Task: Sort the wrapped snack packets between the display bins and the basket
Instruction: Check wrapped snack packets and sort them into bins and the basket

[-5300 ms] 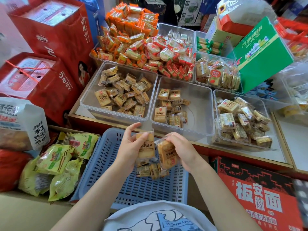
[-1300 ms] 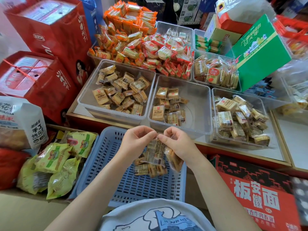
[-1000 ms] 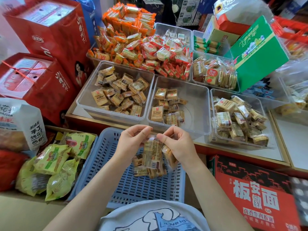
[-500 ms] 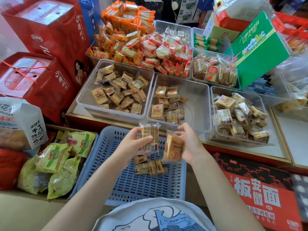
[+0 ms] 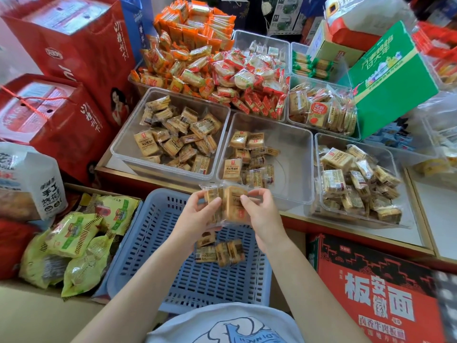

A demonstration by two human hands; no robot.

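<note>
Blue slotted basket; tan packets; red boxes.

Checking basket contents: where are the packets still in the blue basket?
In the head view, the loose packets lie on the blue basket floor, toward its far middle, just below the left hand.

Bare forearms, no sleeves in view; pale blue tee w/ white-and-navy print (partly cut off).
</note>
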